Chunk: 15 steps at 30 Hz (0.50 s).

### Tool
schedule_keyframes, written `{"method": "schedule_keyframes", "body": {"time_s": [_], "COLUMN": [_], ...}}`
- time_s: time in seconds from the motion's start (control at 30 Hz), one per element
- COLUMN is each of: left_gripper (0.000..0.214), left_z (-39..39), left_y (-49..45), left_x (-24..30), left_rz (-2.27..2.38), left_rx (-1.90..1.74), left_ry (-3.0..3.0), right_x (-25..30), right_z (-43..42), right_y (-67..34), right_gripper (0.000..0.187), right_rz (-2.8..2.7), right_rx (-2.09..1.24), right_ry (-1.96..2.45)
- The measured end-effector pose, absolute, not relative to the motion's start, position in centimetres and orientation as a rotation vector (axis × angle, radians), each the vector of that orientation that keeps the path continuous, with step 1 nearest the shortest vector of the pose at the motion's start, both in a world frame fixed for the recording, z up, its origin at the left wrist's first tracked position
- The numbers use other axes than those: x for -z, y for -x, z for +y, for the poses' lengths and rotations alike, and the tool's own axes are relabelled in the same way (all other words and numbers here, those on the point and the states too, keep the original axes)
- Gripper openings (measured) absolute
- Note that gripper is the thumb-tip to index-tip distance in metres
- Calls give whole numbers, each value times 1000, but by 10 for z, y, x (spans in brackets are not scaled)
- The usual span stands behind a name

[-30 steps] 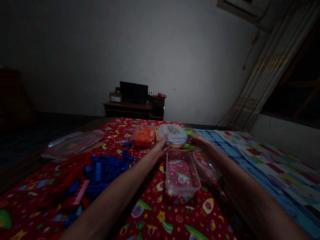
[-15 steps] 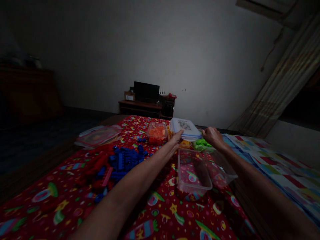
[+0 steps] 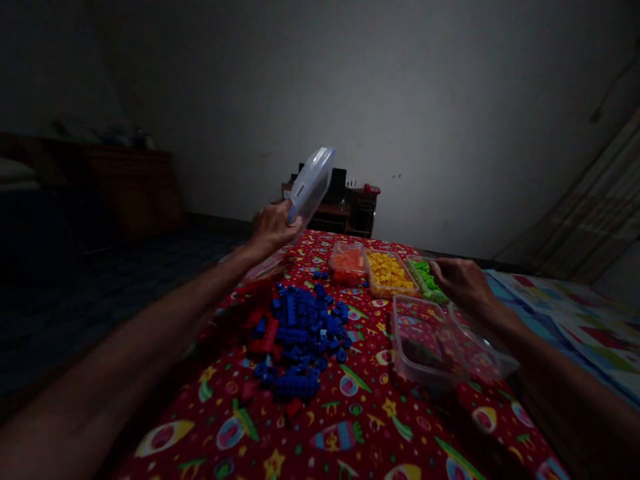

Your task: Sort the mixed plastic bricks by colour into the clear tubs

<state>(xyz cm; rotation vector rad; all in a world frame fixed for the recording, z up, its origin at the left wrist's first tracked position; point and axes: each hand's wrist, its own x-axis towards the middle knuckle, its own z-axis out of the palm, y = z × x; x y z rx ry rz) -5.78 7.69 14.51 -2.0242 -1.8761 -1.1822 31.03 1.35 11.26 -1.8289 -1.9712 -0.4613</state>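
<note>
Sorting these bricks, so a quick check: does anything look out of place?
Yes: the blue bricks lie loose in a heap on the red cloth, with some red bricks mixed in, while the other colours sit in tubs.

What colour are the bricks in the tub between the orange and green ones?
Yellow bricks, seen best in the head view.

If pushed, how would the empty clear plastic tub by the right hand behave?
The clear plastic tub looks empty, so probably light and likely to slide over the printed cloth. Its thin walls may flex slightly; its flat base makes rolling unlikely.
</note>
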Motion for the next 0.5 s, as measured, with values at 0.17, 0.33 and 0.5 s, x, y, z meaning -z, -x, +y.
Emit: {"method": "schedule_keyframes", "body": {"time_s": [0.17, 0.33, 0.5], "left_gripper": [19, 23, 31], "left_z": [76, 85, 91], "left_y": [150, 199, 214], "left_x": [-114, -53, -6], "left_rz": [-1686, -1484, -1394], "left_rx": [393, 165, 233], "left_ry": [2180, 2318, 2284], "right_x": [-110, -106, -104], "right_z": [8, 10, 13], "right_y": [-311, -307, -312], "right_gripper": [40, 38, 39], "right_rz": [-2030, -2001, -2037], "right_rx": [323, 255, 267], "right_ry": [1788, 1785, 1791]}}
